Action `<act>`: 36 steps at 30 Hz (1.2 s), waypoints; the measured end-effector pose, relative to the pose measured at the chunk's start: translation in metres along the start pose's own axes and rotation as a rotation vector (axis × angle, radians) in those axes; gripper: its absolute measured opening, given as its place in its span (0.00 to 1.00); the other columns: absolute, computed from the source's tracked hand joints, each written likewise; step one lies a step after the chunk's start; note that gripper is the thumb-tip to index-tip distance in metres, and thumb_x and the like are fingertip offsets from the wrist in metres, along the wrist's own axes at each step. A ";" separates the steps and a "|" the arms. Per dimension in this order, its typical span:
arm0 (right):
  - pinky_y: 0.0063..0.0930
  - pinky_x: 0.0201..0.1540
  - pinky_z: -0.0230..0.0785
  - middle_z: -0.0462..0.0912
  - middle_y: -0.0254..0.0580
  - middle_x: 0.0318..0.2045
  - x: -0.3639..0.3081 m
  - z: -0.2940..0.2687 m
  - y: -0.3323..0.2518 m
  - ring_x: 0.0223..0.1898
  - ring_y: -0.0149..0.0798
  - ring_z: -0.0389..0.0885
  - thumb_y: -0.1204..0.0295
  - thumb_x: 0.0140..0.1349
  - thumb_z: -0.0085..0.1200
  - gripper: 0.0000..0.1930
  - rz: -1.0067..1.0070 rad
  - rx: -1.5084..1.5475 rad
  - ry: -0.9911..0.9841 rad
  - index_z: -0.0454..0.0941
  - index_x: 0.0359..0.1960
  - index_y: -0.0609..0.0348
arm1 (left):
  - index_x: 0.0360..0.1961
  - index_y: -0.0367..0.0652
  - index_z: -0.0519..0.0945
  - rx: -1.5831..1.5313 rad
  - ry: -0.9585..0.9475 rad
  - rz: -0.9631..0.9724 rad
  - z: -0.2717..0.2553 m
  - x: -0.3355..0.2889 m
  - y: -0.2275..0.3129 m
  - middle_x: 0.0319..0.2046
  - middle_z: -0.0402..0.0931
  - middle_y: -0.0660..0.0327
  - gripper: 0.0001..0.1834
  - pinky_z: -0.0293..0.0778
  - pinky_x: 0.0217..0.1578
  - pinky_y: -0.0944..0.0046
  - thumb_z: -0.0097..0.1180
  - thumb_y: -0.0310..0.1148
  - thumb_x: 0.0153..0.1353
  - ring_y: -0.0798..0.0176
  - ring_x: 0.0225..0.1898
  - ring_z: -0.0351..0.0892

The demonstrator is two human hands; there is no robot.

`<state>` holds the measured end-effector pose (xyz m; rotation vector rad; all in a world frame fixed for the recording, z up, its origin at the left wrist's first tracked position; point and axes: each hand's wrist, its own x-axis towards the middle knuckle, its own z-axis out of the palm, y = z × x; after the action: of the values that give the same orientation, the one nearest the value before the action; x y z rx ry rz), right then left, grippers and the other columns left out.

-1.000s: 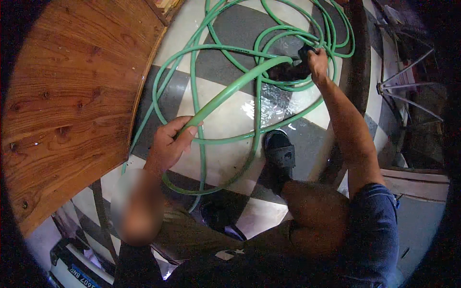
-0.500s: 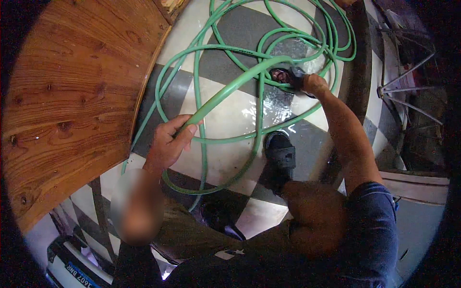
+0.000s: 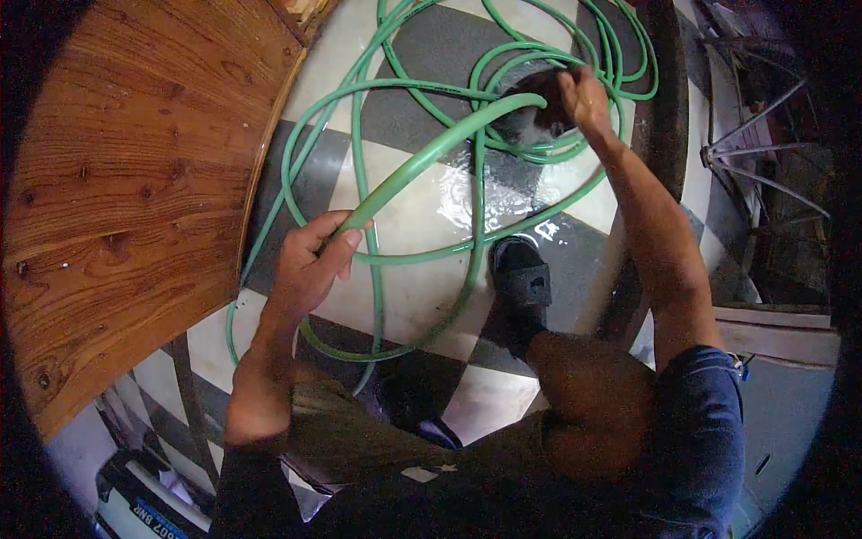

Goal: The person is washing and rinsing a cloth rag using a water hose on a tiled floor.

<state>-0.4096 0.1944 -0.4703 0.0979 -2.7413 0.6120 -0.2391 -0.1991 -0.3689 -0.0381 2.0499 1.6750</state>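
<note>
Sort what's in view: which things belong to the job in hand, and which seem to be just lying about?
In the job:
hose, held in the left hand
dark item at the right hand, too blurred to name

Apparently just there:
wood panel, at the left
metal rods, at the right

Green hose (image 3: 431, 154), loosely coiled on checkered floor (image 3: 409, 225), end near dark blurred object (image 3: 554, 115)

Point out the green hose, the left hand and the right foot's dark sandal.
Green hose (image 3: 425, 161), head view: its raised stretch.
Left hand (image 3: 305, 269), head view: middle of the hand.
Dark sandal (image 3: 523, 286), head view: its strap.
</note>
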 end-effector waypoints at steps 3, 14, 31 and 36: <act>0.42 0.33 0.64 0.75 0.58 0.26 0.020 -0.016 -0.010 0.30 0.57 0.73 0.54 0.54 0.44 0.21 0.177 0.024 0.130 0.67 0.35 0.64 | 0.37 0.38 0.74 0.003 0.010 0.013 0.000 -0.001 0.000 0.16 0.66 0.68 0.12 0.59 0.18 0.75 0.47 0.33 0.55 0.76 0.16 0.62; 0.26 0.35 0.66 0.77 0.46 0.30 -0.003 -0.015 0.019 0.32 0.35 0.74 0.62 0.49 0.54 0.20 0.454 0.511 -0.282 0.71 0.39 0.65 | 0.39 0.38 0.74 -0.003 0.085 -0.056 -0.004 -0.004 -0.001 0.15 0.65 0.68 0.12 0.59 0.18 0.76 0.47 0.33 0.56 0.76 0.15 0.61; 0.41 0.40 0.65 0.72 0.56 0.36 -0.043 0.027 0.049 0.37 0.57 0.70 0.65 0.48 0.47 0.18 -0.002 -0.303 -0.620 0.67 0.39 0.64 | 0.38 0.38 0.74 0.019 0.066 -0.005 -0.003 0.002 -0.008 0.14 0.63 0.69 0.12 0.59 0.18 0.75 0.46 0.33 0.56 0.76 0.15 0.61; 0.39 0.48 0.59 0.64 0.60 0.45 -0.028 0.055 0.047 0.47 0.57 0.64 0.69 0.48 0.49 0.30 -0.088 -0.079 -0.522 0.52 0.53 0.64 | 0.38 0.38 0.74 0.021 0.073 -0.012 -0.003 0.001 -0.002 0.14 0.63 0.69 0.13 0.59 0.18 0.75 0.46 0.33 0.55 0.76 0.15 0.61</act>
<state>-0.4063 0.2139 -0.5452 0.4098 -3.2332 0.5081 -0.2406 -0.2016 -0.3705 -0.1057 2.1167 1.6679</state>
